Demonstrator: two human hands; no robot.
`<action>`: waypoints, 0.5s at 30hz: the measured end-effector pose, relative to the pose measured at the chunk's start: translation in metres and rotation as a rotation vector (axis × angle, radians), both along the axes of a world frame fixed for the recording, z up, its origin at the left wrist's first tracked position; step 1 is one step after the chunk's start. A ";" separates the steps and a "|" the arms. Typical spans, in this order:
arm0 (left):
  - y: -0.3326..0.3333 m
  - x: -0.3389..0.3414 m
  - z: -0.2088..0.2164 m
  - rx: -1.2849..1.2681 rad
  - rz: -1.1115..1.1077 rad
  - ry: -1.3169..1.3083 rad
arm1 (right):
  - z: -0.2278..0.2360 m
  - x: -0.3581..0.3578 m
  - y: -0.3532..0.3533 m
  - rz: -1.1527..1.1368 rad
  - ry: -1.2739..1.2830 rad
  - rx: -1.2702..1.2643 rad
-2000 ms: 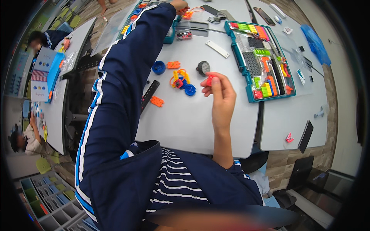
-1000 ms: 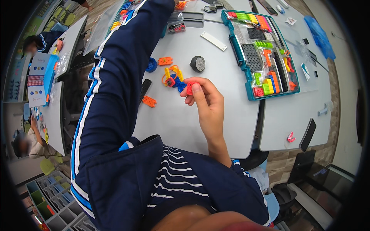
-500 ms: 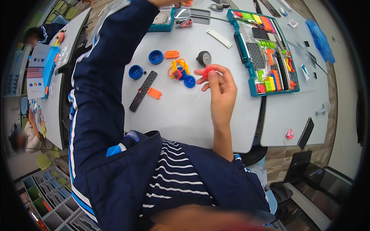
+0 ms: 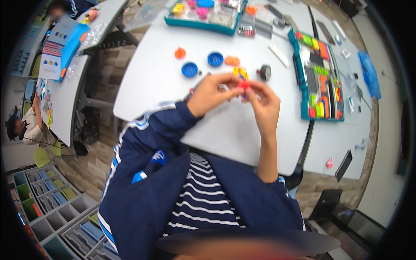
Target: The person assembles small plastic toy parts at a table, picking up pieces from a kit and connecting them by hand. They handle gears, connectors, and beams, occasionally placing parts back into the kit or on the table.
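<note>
Left sleeve: navy with white and blue stripes (image 4: 145, 136), reaching over the near edge of the bench (image 4: 216, 132).
Right hand: raised above the bench (image 4: 265, 104); fingers pinched, grasping the red piece.
Left hand: brought in from the side (image 4: 208, 95); fingertips meet at the red piece; whether they grip it or something hidden cannot be told.
Red piece: small (image 4: 244, 85), between the two hands, above the bench; its outline is blurred.
Yellow piece: just past the fingertips (image 4: 239, 72), partly hidden by the hands.
Tyred wheel: black and grey (image 4: 264, 73), beyond the right hand.
Blue wheels: two, near each other past the left hand, one to the left (image 4: 189, 69), the other farther off (image 4: 215, 59).
Orange block: just beside the farther blue wheel (image 4: 232, 60).
Orange part: small (image 4: 180, 53), beyond the left blue wheel.
White bar: lying slantwise (image 4: 279, 56).
Right case: teal, open (image 4: 305, 100), filled with coloured blocks.
Far case: teal, holding coloured parts (image 4: 199, 26).
Blue bag: crumpled, at far right (image 4: 369, 74).
</note>
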State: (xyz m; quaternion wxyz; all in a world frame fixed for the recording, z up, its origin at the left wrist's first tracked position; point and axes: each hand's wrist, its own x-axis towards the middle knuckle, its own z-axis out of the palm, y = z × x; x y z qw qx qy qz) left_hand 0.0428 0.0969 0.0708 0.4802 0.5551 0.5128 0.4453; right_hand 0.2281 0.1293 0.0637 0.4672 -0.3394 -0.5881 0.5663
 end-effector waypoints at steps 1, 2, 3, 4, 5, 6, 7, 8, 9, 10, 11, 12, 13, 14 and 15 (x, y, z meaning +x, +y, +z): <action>-0.004 -0.001 -0.003 0.012 0.025 0.036 | 0.001 -0.002 0.000 0.038 -0.016 0.018; -0.010 -0.001 -0.007 0.012 0.044 -0.035 | 0.001 -0.002 -0.002 0.067 -0.051 0.013; -0.016 -0.002 -0.011 0.023 0.045 -0.083 | 0.000 -0.002 -0.004 0.083 -0.117 -0.026; -0.023 -0.004 -0.016 0.003 0.054 -0.126 | -0.001 -0.001 -0.006 0.123 -0.124 -0.007; -0.030 -0.004 -0.021 -0.029 0.061 -0.159 | -0.004 0.000 -0.008 0.152 -0.157 -0.018; -0.037 -0.005 -0.027 -0.060 0.073 -0.193 | -0.007 0.000 -0.011 0.173 -0.186 -0.031; -0.042 -0.005 -0.033 -0.071 0.084 -0.234 | -0.012 -0.003 -0.015 0.178 -0.176 -0.034; -0.045 -0.004 -0.040 -0.080 0.107 -0.242 | -0.017 -0.007 -0.019 0.166 -0.169 -0.062; -0.047 -0.003 -0.045 -0.068 0.131 -0.259 | -0.022 -0.010 -0.022 0.153 -0.160 -0.091; -0.048 -0.002 -0.050 -0.074 0.155 -0.272 | -0.026 -0.013 -0.025 0.147 -0.150 -0.120; -0.049 -0.001 -0.054 -0.114 0.179 -0.249 | -0.029 -0.014 -0.027 0.125 -0.224 -0.101; -0.049 0.000 -0.057 -0.035 0.198 -0.215 | -0.031 -0.016 -0.028 0.092 -0.303 0.027; -0.048 0.001 -0.059 0.014 0.217 -0.171 | -0.033 -0.017 -0.028 0.065 -0.374 0.161; -0.048 0.002 -0.060 0.059 0.234 -0.127 | -0.034 -0.018 -0.028 0.034 -0.450 0.286; -0.049 0.002 -0.059 0.088 0.247 -0.080 | -0.035 -0.018 -0.028 0.021 -0.432 0.324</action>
